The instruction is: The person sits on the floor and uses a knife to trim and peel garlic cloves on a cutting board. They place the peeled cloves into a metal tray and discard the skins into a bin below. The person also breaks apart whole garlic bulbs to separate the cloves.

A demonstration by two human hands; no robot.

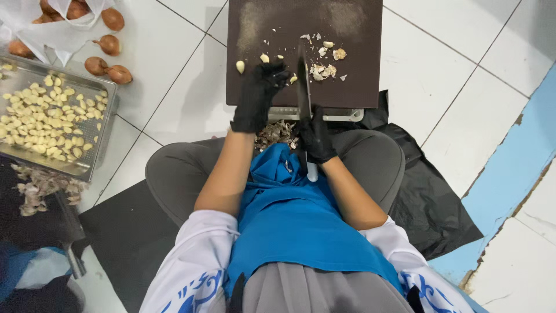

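A dark brown cutting board [359,87] lies on the tiled floor in front of my crossed legs. My left hand [256,97], in a black glove, rests on the board with its fingertips curled on a small garlic clove [293,79] beside the blade. My right hand [316,136], also gloved, grips a knife [303,87] whose blade points away from me across the board's near edge. Loose peeled cloves [240,66] and bits of cut garlic and skin [323,71] are scattered on the board around the blade.
At the left, a metal tray [92,162] holds many peeled garlic cloves. Shallots [108,44] and a white plastic bag [55,35] lie behind it. Garlic skins [40,188] are piled near the tray, and more sit in my lap [275,132]. Black plastic sheeting [431,203] spreads under me.
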